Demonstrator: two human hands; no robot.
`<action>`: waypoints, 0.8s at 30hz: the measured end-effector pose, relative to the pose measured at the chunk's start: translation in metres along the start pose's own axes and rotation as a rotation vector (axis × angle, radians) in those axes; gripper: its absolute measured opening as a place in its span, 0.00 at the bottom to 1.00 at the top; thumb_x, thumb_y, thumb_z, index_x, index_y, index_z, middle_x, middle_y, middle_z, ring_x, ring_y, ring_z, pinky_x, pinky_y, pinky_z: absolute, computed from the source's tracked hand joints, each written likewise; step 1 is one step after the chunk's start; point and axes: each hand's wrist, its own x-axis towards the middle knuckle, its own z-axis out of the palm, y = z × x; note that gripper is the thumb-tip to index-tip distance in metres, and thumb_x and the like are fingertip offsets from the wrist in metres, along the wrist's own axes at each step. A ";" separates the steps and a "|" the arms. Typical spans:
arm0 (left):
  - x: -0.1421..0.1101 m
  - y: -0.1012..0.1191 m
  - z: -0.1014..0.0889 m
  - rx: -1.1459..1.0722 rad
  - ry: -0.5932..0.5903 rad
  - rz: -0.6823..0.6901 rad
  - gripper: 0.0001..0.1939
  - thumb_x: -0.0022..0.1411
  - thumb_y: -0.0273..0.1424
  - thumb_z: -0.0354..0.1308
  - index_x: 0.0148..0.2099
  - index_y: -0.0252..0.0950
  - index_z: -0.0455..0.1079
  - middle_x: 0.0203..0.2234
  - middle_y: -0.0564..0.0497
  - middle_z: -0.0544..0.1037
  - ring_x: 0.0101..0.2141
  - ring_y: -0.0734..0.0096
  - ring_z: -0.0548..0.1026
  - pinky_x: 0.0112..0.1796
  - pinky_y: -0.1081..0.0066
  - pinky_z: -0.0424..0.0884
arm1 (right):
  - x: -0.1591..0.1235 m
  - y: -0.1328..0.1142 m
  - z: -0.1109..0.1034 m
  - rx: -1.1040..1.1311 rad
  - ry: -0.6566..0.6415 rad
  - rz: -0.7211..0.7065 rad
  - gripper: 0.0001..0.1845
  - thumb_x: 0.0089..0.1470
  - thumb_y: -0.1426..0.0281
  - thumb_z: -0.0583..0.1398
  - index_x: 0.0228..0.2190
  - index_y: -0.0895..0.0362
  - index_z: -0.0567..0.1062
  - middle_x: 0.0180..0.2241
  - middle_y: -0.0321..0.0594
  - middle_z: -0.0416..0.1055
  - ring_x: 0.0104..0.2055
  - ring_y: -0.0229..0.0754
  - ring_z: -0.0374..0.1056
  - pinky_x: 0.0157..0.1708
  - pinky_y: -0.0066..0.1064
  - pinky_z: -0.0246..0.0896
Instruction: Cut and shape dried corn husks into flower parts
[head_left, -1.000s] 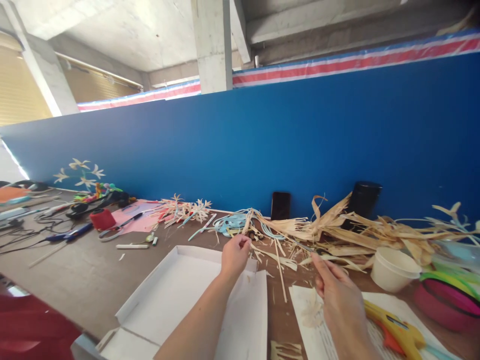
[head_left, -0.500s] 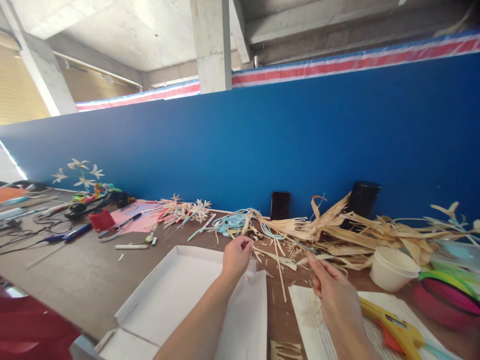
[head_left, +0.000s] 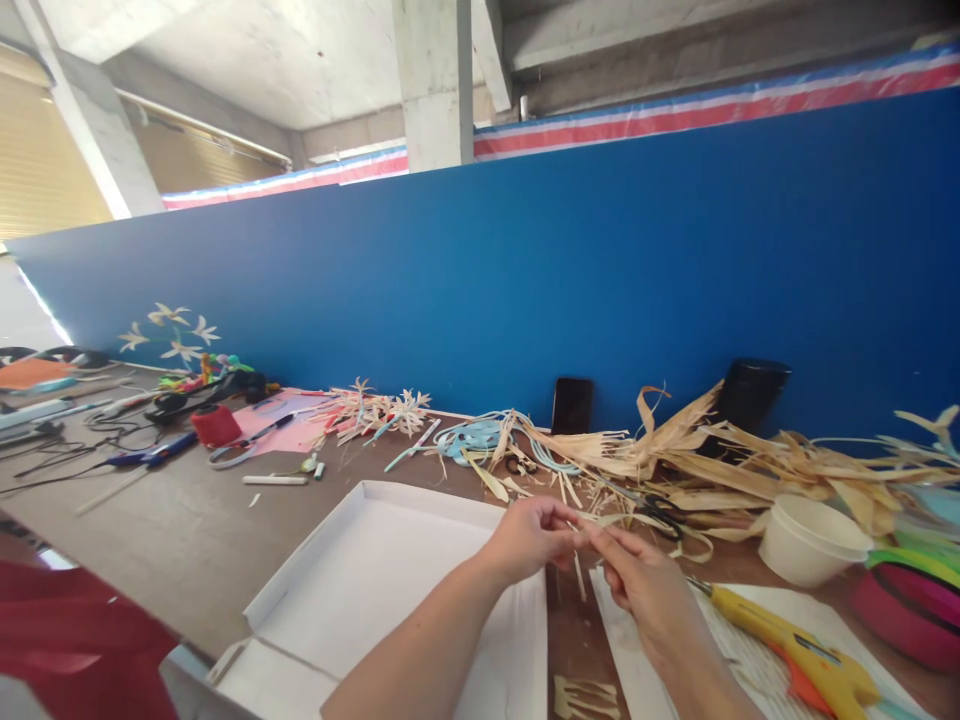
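My left hand and my right hand meet fingertip to fingertip above the table, between a white open box and a printed sheet. The fingers of both hands are pinched together. Whatever lies between them is too small and covered to make out. Just behind the fingers spread dry husk strips and black-handled scissors. A yellow glue gun lies on the sheet, to the right of my right hand. Pieces of cut husk rest near the front.
A white paper cup and a pink bowl stand at right. Along the blue partition are a phone, a black cylinder, husk flowers and light blue cord. A red spool sits at left.
My hands were apart; they have come together, the left moving right and the right shifting slightly. The scissors behind them show more clearly. The view has turned a little.
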 end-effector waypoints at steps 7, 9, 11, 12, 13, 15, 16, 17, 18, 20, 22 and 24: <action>-0.006 0.004 -0.001 -0.006 -0.073 -0.075 0.23 0.41 0.38 0.65 0.40 0.32 0.69 0.19 0.55 0.70 0.18 0.77 0.69 0.23 0.74 0.66 | 0.003 -0.003 -0.006 0.183 0.220 -0.013 0.24 0.32 0.58 0.67 0.32 0.59 0.75 0.09 0.25 0.54 0.14 0.28 0.45 0.13 0.20 0.36; -0.007 0.005 0.001 0.005 -0.048 -0.091 0.22 0.41 0.39 0.65 0.38 0.32 0.69 0.20 0.54 0.71 0.18 0.78 0.68 0.23 0.74 0.66 | 0.003 -0.003 -0.007 0.176 0.197 -0.008 0.23 0.32 0.58 0.67 0.31 0.60 0.75 0.09 0.25 0.54 0.13 0.28 0.45 0.13 0.20 0.36; -0.007 0.005 0.003 -0.004 -0.033 -0.087 0.20 0.42 0.40 0.64 0.35 0.31 0.69 0.20 0.54 0.70 0.18 0.79 0.67 0.23 0.74 0.66 | 0.002 -0.004 -0.006 0.160 0.155 0.005 0.23 0.33 0.58 0.67 0.30 0.61 0.75 0.09 0.25 0.53 0.13 0.27 0.44 0.12 0.20 0.35; -0.007 0.005 0.004 -0.015 -0.031 -0.077 0.19 0.42 0.40 0.64 0.34 0.31 0.69 0.19 0.55 0.70 0.17 0.80 0.66 0.22 0.75 0.65 | 0.002 -0.004 -0.005 0.155 0.134 0.017 0.22 0.33 0.58 0.67 0.30 0.61 0.76 0.09 0.25 0.53 0.13 0.27 0.44 0.13 0.20 0.35; -0.007 0.004 0.005 -0.021 -0.033 -0.065 0.18 0.42 0.40 0.64 0.32 0.31 0.69 0.18 0.55 0.69 0.17 0.80 0.65 0.22 0.75 0.64 | 0.001 -0.004 -0.004 0.153 0.118 0.030 0.22 0.34 0.58 0.67 0.30 0.61 0.76 0.09 0.25 0.53 0.13 0.27 0.44 0.13 0.20 0.35; -0.007 0.004 0.006 -0.015 -0.034 -0.047 0.17 0.43 0.40 0.63 0.29 0.31 0.68 0.16 0.55 0.68 0.16 0.81 0.63 0.21 0.76 0.62 | 0.001 -0.004 -0.002 0.162 0.097 0.058 0.21 0.34 0.58 0.67 0.29 0.61 0.76 0.09 0.25 0.53 0.14 0.26 0.43 0.13 0.19 0.34; -0.007 0.004 0.006 -0.005 -0.029 -0.046 0.17 0.43 0.40 0.63 0.28 0.31 0.68 0.16 0.55 0.68 0.16 0.81 0.63 0.20 0.76 0.62 | 0.000 -0.004 -0.001 0.176 0.087 0.069 0.21 0.33 0.59 0.67 0.28 0.61 0.76 0.10 0.25 0.53 0.14 0.26 0.43 0.12 0.19 0.34; -0.007 0.004 0.005 0.008 -0.024 -0.048 0.16 0.43 0.40 0.63 0.28 0.31 0.68 0.16 0.55 0.68 0.16 0.80 0.63 0.20 0.76 0.62 | 0.000 -0.004 -0.001 0.195 0.078 0.078 0.20 0.33 0.59 0.67 0.27 0.61 0.75 0.10 0.25 0.53 0.14 0.25 0.43 0.12 0.18 0.34; -0.007 0.004 0.005 0.021 -0.021 -0.053 0.16 0.44 0.40 0.62 0.27 0.31 0.68 0.16 0.55 0.68 0.16 0.80 0.64 0.21 0.76 0.62 | 0.000 -0.004 -0.001 0.216 0.070 0.082 0.20 0.33 0.60 0.68 0.27 0.61 0.75 0.10 0.25 0.53 0.14 0.25 0.43 0.12 0.18 0.33; -0.007 0.004 0.004 0.038 -0.016 -0.057 0.15 0.44 0.39 0.62 0.27 0.32 0.69 0.16 0.55 0.68 0.16 0.79 0.64 0.21 0.75 0.62 | 0.000 -0.004 -0.002 0.255 0.057 0.078 0.19 0.33 0.60 0.68 0.27 0.60 0.75 0.11 0.26 0.54 0.15 0.26 0.45 0.12 0.17 0.34; -0.006 0.003 0.004 0.057 -0.017 -0.057 0.14 0.44 0.39 0.62 0.27 0.32 0.69 0.16 0.55 0.67 0.16 0.79 0.64 0.20 0.76 0.61 | 0.000 -0.004 -0.002 0.278 0.061 0.071 0.19 0.33 0.61 0.68 0.29 0.60 0.76 0.12 0.26 0.56 0.15 0.25 0.45 0.12 0.16 0.34; -0.006 0.004 0.003 0.074 -0.026 -0.061 0.15 0.43 0.39 0.62 0.27 0.32 0.69 0.15 0.56 0.66 0.16 0.79 0.64 0.20 0.76 0.61 | 0.000 -0.004 -0.003 0.291 0.068 0.075 0.20 0.33 0.62 0.68 0.31 0.59 0.76 0.13 0.27 0.57 0.15 0.25 0.46 0.11 0.16 0.36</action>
